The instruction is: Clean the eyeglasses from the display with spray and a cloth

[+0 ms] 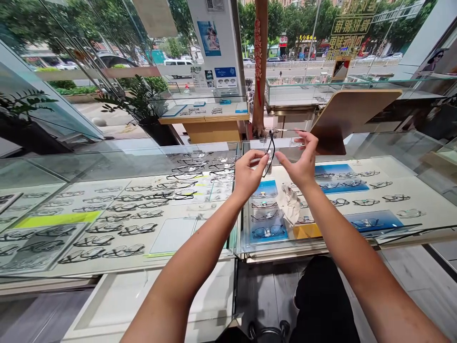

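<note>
Over the glass counter, a pair of dark thin-framed eyeglasses [272, 150] is held up in the air, seen nearly edge-on. My left hand [249, 172] pinches its rim between thumb and fingertips. One temple stretches right toward the raised fingers of my right hand [302, 159]. That hand's thumb and fingers are spread apart; whether a fingertip touches the temple is unclear. Below my right hand, a crumpled beige cloth or paper [289, 205] lies on the counter.
Many eyeglasses [137, 230] lie in rows inside the glass display counter [240, 238]. A tilted wooden board [357, 112] stands behind it on the right. Past these are a wooden post [260, 71], a potted plant [137, 102] and a second display case [207, 119].
</note>
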